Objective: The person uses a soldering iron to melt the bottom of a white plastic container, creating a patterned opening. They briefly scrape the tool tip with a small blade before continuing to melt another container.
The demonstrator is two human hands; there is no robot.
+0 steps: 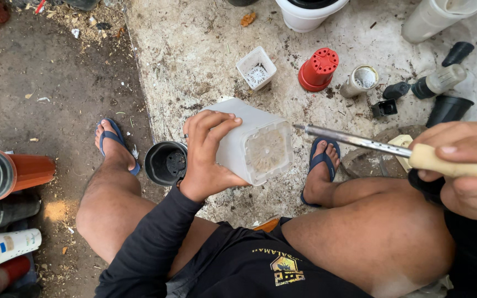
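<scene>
My left hand [205,157] grips a white square plastic pot [258,144] tipped on its side, its perforated bottom facing me. My right hand [462,168] is closed around the pale wooden handle of a soldering iron [360,142]. Its metal shaft reaches left, and the tip sits at the upper right edge of the pot's bottom. I am crouched with both knees up, blue flip-flops on my feet.
A small black pot [165,163] lies by my left foot. On the concrete slab [194,55] are a small white square pot [256,67], a red pot [318,69], a white bucket [307,12] and several black and white pots at right. Stacked pots [6,176] lie at left on dirt.
</scene>
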